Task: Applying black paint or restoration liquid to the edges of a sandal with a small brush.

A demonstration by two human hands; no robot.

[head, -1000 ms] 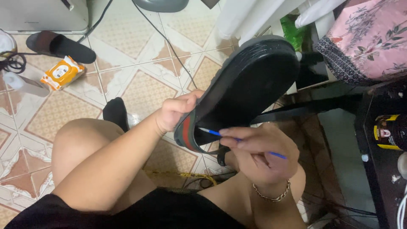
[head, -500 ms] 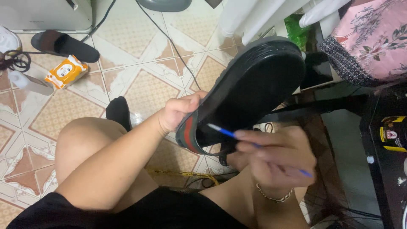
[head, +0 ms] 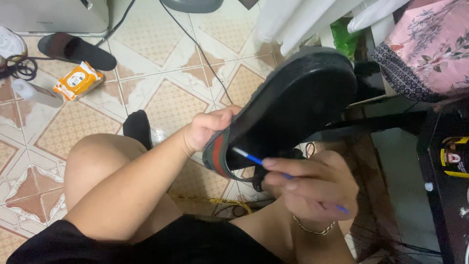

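A person sits with bare knees over a tiled floor (head: 171,98), seen from a camera on their own head. The left hand (head: 207,129) holds a black slide sandal (head: 293,107) up in front of the body, sole facing the camera, its grip closed on the end of the sandal where a green and red striped strap (head: 218,156) wraps round. The right hand (head: 312,188), with a thin chain bracelet (head: 315,229) at the wrist, holds a slim blue stick with a white tip (head: 244,155), much like a cotton swab; its grip is narrow, fingers pinched on the shaft. The white tip touches the edge of the sandal just beside the striped strap.

Judging by this, the work on the sandal looks to be in hand rather than finished: the swab is on one small spot near the strap, and the broad black sole shows no clear sign of treatment either way. Whether it is cleaning or applying something, the view does not tell.

On the floor, well apart, lie a second dark sandal (head: 78,49), an orange and white packet of wipes (head: 78,80) and a black sock (head: 138,128). A pink flowered cloth (head: 430,44) hangs at the upper right, above a dark desk (head: 447,195).
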